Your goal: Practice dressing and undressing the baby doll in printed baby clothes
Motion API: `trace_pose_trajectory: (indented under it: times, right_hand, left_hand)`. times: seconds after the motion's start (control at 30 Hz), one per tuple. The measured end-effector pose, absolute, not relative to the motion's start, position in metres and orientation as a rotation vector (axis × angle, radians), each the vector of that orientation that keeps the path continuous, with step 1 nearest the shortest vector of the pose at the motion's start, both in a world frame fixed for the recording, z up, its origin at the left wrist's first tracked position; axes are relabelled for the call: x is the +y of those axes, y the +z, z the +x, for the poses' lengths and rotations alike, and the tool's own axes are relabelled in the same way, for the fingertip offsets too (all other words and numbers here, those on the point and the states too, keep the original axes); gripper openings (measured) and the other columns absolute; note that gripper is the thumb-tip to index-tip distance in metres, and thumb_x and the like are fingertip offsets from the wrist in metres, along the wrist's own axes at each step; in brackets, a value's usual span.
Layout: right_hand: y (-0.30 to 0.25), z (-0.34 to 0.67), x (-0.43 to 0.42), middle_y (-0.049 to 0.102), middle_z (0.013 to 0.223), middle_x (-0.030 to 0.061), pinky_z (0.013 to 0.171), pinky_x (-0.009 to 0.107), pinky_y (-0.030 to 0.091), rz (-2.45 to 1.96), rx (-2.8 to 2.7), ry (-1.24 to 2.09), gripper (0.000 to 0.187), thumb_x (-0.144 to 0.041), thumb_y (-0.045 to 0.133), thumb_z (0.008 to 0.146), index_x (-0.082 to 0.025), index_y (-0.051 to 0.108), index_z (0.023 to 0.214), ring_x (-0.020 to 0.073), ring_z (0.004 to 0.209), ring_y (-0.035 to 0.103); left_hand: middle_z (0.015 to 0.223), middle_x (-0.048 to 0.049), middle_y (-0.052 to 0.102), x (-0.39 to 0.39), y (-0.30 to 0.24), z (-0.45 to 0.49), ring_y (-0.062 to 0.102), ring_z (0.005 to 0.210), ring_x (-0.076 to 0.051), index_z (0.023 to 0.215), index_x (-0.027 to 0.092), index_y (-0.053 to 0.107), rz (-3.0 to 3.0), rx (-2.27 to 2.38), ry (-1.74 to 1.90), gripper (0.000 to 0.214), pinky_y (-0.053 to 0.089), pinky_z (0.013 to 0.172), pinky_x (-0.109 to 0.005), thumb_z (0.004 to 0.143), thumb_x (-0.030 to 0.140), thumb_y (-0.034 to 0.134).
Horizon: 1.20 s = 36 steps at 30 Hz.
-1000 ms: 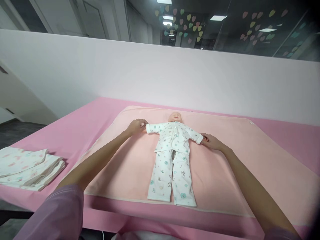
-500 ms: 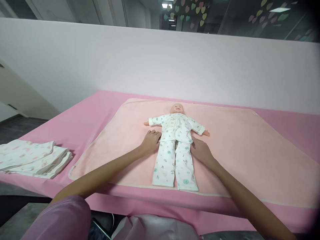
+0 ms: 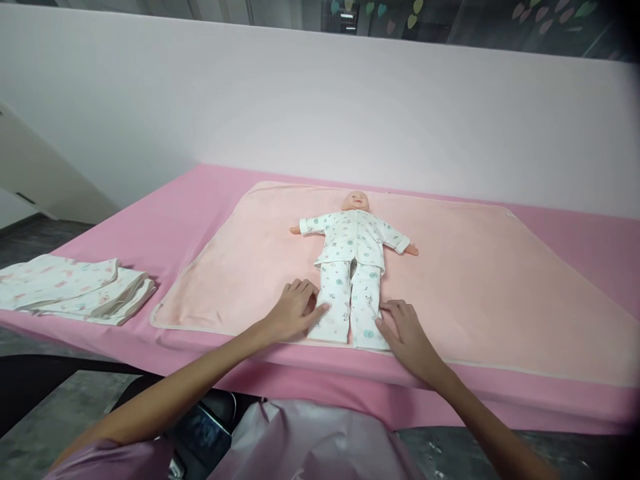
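Observation:
A baby doll lies on its back, arms spread, on a peach blanket. It wears a white patterned jacket and matching trousers, whose legs lie straight toward me. My left hand rests at the outer edge of the trouser leg on the left, its thumb on the cloth and its fingers apart. Beside the other trouser leg is my right hand, thumb and fingers spread, the tips touching the cloth's edge. Neither hand grips anything that I can see.
Folded white printed cloths lie at the left end of the pink-covered table. A white wall rises behind the table, with glass above it. Below the front edge, a dark phone-like object is by my lap.
Both hands have moved down from the doll's waist to the lower trouser legs, and their fingers have opened. The view has tilted slightly downward.

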State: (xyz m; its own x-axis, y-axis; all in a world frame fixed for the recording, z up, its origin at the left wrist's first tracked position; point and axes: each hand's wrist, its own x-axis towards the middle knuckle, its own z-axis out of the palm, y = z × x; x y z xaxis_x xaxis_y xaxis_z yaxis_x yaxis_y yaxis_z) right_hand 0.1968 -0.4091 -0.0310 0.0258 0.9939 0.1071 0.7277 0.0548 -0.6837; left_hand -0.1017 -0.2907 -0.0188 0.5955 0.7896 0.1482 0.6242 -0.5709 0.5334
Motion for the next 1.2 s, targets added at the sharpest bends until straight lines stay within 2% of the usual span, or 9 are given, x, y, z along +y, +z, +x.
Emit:
trace_pose_trajectory:
  times: [0.2,0.37,0.47,0.57,0.63,0.73,0.83,1.0,1.2]
  right_hand:
    - [-0.018,0.173,-0.41,0.068,0.112,0.0032,0.091,0.041,0.058,-1.437,-1.216,1.369,0.042,-0.064,0.065,0.095,-0.03,0.045,0.108,0.0243,0.107,0.068]
    - [-0.012,0.185,-0.419,0.068,0.127,0.0054,0.078,0.036,0.06,-1.43,-1.084,1.439,0.051,-0.063,0.076,0.087,-0.029,0.045,0.111,0.026,0.115,0.068]
    - [-0.023,0.193,-0.43,0.067,0.127,0.0091,0.068,0.037,0.059,-1.617,-1.182,1.243,0.059,-0.066,0.075,0.085,-0.029,0.043,0.118,0.0259,0.097,0.071]
    - [-0.032,0.192,-0.444,0.065,0.131,0.0148,0.082,0.051,0.061,-1.795,-1.378,0.731,0.061,-0.063,0.072,0.089,-0.028,0.045,0.131,0.0303,0.097,0.071]
    - [-0.032,0.187,-0.452,0.06,0.144,0.0168,0.101,0.062,0.054,-1.762,-1.566,0.389,0.054,-0.055,0.068,0.094,-0.03,0.049,0.139,0.0382,0.121,0.065]
    - [-0.029,0.177,-0.461,0.051,0.159,0.0062,0.12,0.066,0.04,-1.595,-1.894,0.245,0.048,-0.041,0.06,0.101,-0.039,0.053,0.148,0.0382,0.149,0.045]
    - [-0.031,0.175,-0.463,0.055,0.157,-0.0003,0.119,0.064,0.042,-1.509,-2.056,0.367,0.045,-0.037,0.056,0.103,-0.045,0.057,0.147,0.0349,0.147,0.049]
    - [-0.015,0.19,-0.44,0.072,0.129,0.0066,0.103,0.056,0.054,-1.587,-1.887,0.505,0.026,-0.044,0.052,0.105,-0.038,0.068,0.125,0.0335,0.121,0.065]
    - [0.036,0.202,-0.322,0.074,0.11,0.0065,0.086,0.043,0.054,-1.561,-1.789,0.55,0.034,-0.057,0.051,0.103,-0.029,0.069,0.107,0.0259,0.094,0.066]
  left_hand:
    - [0.102,-0.0043,0.065,-0.317,-0.001,-0.085,0.061,0.083,-0.02,0.106,0.024,0.04,1.797,1.002,0.418,0.052,0.047,0.068,-0.034,0.09,0.067,0.066]
    - [0.085,0.003,0.061,-0.326,0.003,-0.103,0.06,0.074,-0.016,0.116,0.026,0.033,1.719,0.985,0.453,0.057,0.044,0.062,-0.028,0.088,0.058,0.071]
    - [0.072,0.0069,0.057,-0.336,0.0,-0.119,0.058,0.064,-0.018,0.126,0.026,0.033,1.864,1.078,0.333,0.058,0.041,0.059,-0.028,0.089,0.054,0.068]
    - [0.074,0.004,0.062,-0.349,-0.004,-0.132,0.062,0.065,-0.023,0.139,0.026,0.033,2.113,1.128,0.327,0.06,0.045,0.062,-0.033,0.093,0.047,0.065]
    - [0.099,-0.007,0.071,-0.356,-0.006,-0.135,0.069,0.087,-0.029,0.146,0.027,0.037,2.348,1.114,0.487,0.059,0.052,0.076,-0.041,0.095,0.041,0.064]
    - [0.142,-0.0158,0.061,-0.36,-0.013,-0.136,0.06,0.128,-0.035,0.15,0.03,0.045,2.636,0.962,0.665,0.055,0.05,0.103,-0.052,0.097,0.026,0.06]
    - [0.135,-0.0128,0.067,-0.359,-0.02,-0.14,0.062,0.124,-0.031,0.136,0.03,0.059,2.716,0.744,0.598,0.037,0.048,0.106,-0.052,0.102,0.021,0.052]
    - [0.091,-0.0069,0.071,-0.353,-0.007,-0.144,0.063,0.087,-0.024,0.099,0.027,0.066,2.688,0.598,0.441,0.018,0.047,0.095,-0.046,0.105,0.035,0.051]
    - [0.101,-0.0064,0.072,-0.276,0.035,-0.08,0.064,0.095,-0.024,0.103,0.025,0.064,2.393,0.835,0.736,0.025,0.047,0.093,-0.043,0.105,0.046,0.051]
